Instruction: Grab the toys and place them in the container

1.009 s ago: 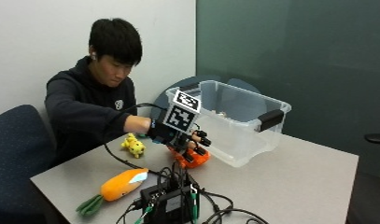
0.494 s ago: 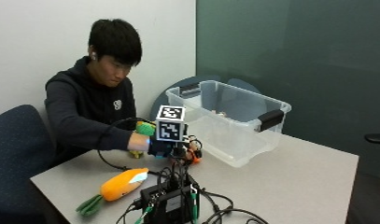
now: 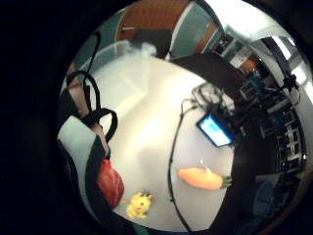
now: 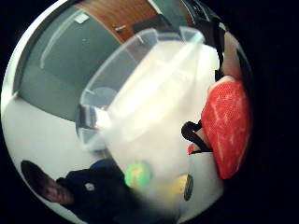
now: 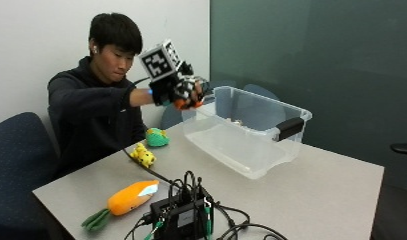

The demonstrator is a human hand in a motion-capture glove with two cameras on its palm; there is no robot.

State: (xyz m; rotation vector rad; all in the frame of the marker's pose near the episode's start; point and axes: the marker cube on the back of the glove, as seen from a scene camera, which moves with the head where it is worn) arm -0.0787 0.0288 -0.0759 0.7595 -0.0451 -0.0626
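Right hand (image 5: 180, 90), fingers curled round red toy (image 5: 187, 103), has risen from table (image 5: 323, 195) to container (image 5: 246, 131) rim.

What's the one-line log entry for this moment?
grip: right hand holds red toy | position: raised beside container rim | on table: carrot toy, yellow toy, green toy

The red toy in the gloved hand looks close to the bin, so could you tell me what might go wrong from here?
1. The right hand holds the red toy beside the near rim of the clear container, not clearly over it; released now, it may fall outside.
2. The hand could knock that rim on the way in and shove the container.
3. The cable runs by the yellow toy and carrot toy; later picks could snag it.
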